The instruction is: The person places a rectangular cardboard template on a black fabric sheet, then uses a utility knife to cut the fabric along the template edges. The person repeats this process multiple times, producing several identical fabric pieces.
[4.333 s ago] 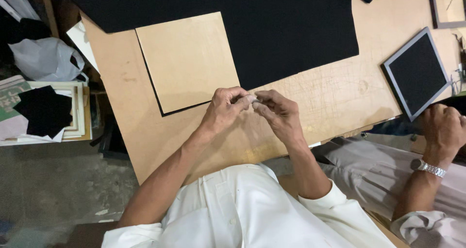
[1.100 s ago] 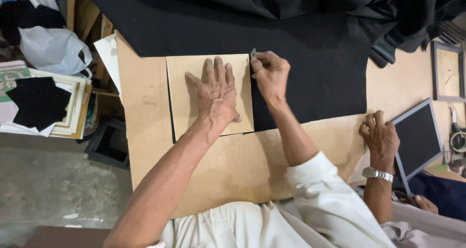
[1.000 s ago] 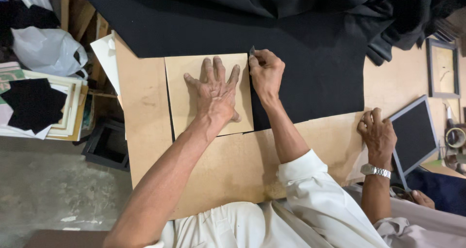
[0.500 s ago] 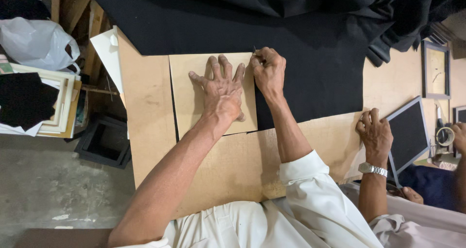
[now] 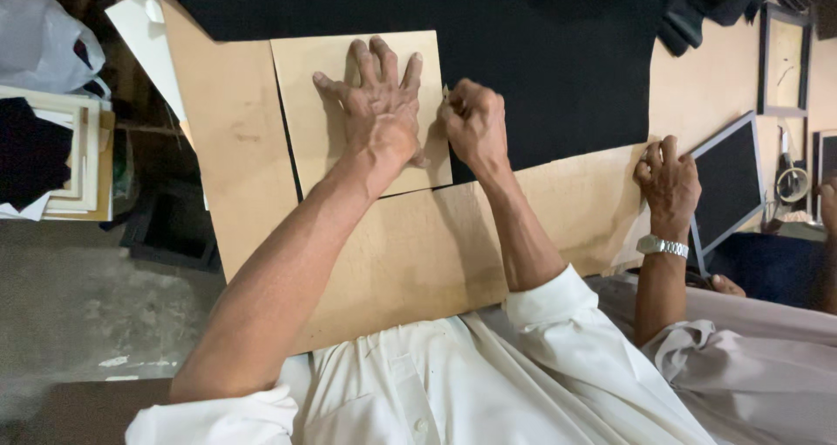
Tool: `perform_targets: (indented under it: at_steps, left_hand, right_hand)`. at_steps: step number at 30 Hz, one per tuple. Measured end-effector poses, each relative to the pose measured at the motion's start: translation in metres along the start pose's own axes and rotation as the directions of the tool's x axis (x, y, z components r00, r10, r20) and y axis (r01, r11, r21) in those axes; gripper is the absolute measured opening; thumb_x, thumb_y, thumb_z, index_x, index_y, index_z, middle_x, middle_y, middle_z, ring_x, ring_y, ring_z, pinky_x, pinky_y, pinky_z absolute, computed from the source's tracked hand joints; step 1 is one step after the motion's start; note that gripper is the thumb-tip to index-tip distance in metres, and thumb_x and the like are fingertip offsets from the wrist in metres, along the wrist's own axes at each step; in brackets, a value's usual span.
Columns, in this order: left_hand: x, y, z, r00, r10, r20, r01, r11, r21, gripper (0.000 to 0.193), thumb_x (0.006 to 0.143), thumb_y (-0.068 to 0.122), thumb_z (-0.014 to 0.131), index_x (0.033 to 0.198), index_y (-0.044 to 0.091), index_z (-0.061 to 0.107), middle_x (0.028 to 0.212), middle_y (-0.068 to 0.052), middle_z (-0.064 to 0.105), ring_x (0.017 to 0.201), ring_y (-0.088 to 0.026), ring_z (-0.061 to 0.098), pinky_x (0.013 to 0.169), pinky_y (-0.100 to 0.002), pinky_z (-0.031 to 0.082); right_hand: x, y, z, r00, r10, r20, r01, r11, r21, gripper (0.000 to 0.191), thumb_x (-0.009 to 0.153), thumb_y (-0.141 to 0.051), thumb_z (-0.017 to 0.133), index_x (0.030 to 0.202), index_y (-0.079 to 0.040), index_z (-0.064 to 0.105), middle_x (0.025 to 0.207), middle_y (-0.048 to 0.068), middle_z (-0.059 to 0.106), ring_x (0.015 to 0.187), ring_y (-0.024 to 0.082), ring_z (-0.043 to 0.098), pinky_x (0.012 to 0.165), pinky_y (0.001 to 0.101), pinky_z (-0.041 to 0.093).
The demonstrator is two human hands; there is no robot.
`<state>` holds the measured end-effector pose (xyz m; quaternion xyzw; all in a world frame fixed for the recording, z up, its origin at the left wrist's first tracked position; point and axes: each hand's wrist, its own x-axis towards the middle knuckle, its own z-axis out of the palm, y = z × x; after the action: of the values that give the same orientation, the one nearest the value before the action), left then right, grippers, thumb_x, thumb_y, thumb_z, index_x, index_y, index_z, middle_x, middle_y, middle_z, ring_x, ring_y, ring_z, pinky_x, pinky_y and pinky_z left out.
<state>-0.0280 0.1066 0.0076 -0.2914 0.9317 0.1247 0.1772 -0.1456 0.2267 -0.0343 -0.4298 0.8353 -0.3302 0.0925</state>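
Left hand [image 5: 377, 105] flat, fingers spread, pins board [image 5: 357, 118] on black cloth [image 5: 540, 70] mid-frame; right hand [image 5: 471, 124] clenched on something small, unclear, at board's right edge, likely tracing or cutting

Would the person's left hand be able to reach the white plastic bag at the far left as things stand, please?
Probably not without shifting: the left hand presses flat on the square board, and the white plastic bag lies off the table, well beyond its left edge.

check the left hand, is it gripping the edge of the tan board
No, the left hand lies flat with fingers spread on top of the tan board, well inside its edges.
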Motion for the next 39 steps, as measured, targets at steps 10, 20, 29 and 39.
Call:
perform_targets:
  at_steps: [10,20,29,39]
  left_hand:
    - [-0.002,0.002,0.013,1.000,-0.016,-0.016,0.015,1.000,-0.017,0.152,0.039,0.073,0.092,0.162,0.029,0.016,0.164,-0.024,0.011,0.148,-0.050,0.011,0.101,-0.080,0.033]
    - [-0.092,-0.022,0.034,0.844,-0.272,-0.461,-0.035,0.831,-0.555,0.105,0.073,0.045,0.090,0.151,-0.002,0.039,0.158,-0.030,0.025,0.146,-0.048,0.023,0.116,-0.065,0.022]
    - [-0.124,-0.058,0.078,0.771,-0.620,-0.145,0.110,0.354,-0.929,0.074,0.077,0.032,0.088,0.131,-0.005,0.052,0.118,-0.021,0.063,0.106,-0.031,0.060,0.095,-0.046,0.045]
    - [-0.151,-0.093,0.115,0.913,-0.407,0.025,-0.055,-0.183,-0.982,0.016,0.085,0.010,0.070,0.095,-0.002,0.067,0.075,0.000,0.064,0.065,-0.011,0.056,0.054,-0.030,0.046]
  right_hand:
    - [-0.171,-0.017,-0.043,0.979,0.158,0.125,-0.159,0.987,-0.005,0.007,0.083,0.002,0.069,0.090,0.002,0.069,0.084,0.016,0.069,0.066,0.024,0.066,0.061,0.0359,0.053]
    - [-0.187,-0.039,-0.087,0.987,0.051,-0.154,-0.097,0.945,-0.311,0.033,0.093,-0.014,0.069,0.123,-0.001,0.069,0.133,0.018,0.061,0.112,0.035,0.059,0.094,0.0449,0.051]
    - [-0.119,-0.050,-0.016,0.982,0.157,0.104,-0.166,0.982,0.087,0.055,0.093,-0.020,0.076,0.136,0.005,0.051,0.136,0.025,0.054,0.122,0.039,0.053,0.097,0.0472,0.049]
    - [-0.156,-0.063,-0.039,0.846,0.430,0.316,-0.525,0.566,0.635,0.026,0.086,-0.004,0.074,0.111,-0.001,0.066,0.087,0.007,0.063,0.075,0.013,0.058,0.064,0.0280,0.049]
